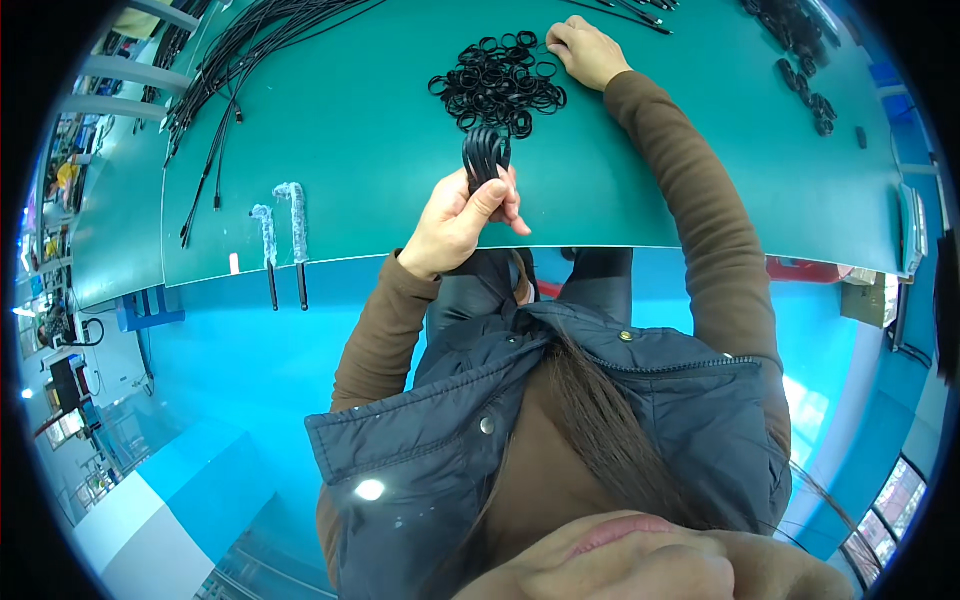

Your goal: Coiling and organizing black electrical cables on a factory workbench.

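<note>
Black coiled cable in your closed left hand looks light, springy; right hand fingers curl on rings.

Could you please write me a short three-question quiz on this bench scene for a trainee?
1. True or false: the left hand grips a folded black cable bundle.
2. What does the right hand touch? A) the pile of black rings B) the two wrapped cables C) the loose black cables
3. What colour is the table mat?

Key: 1 true; 2 A; 3 green.
</note>
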The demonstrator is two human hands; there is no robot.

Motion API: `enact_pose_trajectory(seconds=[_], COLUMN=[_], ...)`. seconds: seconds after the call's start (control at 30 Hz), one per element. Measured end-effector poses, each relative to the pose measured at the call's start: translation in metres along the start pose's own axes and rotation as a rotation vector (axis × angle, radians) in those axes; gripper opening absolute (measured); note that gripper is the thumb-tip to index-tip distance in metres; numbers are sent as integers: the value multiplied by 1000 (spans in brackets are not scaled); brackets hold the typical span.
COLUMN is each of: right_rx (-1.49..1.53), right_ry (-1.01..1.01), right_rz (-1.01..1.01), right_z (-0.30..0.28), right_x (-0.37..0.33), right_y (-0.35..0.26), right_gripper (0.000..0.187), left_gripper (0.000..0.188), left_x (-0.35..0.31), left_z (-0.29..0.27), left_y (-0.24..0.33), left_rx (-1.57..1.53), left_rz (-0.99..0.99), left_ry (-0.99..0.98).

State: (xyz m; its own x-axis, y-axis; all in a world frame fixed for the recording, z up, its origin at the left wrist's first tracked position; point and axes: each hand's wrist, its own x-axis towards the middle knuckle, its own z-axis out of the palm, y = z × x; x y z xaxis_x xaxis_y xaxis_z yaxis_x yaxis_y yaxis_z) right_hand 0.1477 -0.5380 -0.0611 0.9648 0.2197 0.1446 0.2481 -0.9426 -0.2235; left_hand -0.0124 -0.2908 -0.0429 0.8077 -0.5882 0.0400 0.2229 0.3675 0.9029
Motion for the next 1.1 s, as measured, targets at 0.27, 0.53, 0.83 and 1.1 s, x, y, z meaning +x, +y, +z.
enact_pose_trajectory(seconds=[0.27,0.53,0.83,1.1], right_rx=[124,636,1246,1871], right_ry=[93,121,-193,-259], right_rz=[-266,-18,-67,101], right_z=[5,-4,-29,-19], right_x=[-26,-55,-135,-157], right_y=[9,3,-70,-75], right_gripper=[13,9,9,11], left_gripper=[20,20,22,23], left_x=[3,17,64,56], left_z=[-8,-2,28,25], left_y=[-4,-5,-26,-35], left_rx=[-32,38,143,365], left_rz=[-7,104,289,254], left_ry=[3,103,588,553])
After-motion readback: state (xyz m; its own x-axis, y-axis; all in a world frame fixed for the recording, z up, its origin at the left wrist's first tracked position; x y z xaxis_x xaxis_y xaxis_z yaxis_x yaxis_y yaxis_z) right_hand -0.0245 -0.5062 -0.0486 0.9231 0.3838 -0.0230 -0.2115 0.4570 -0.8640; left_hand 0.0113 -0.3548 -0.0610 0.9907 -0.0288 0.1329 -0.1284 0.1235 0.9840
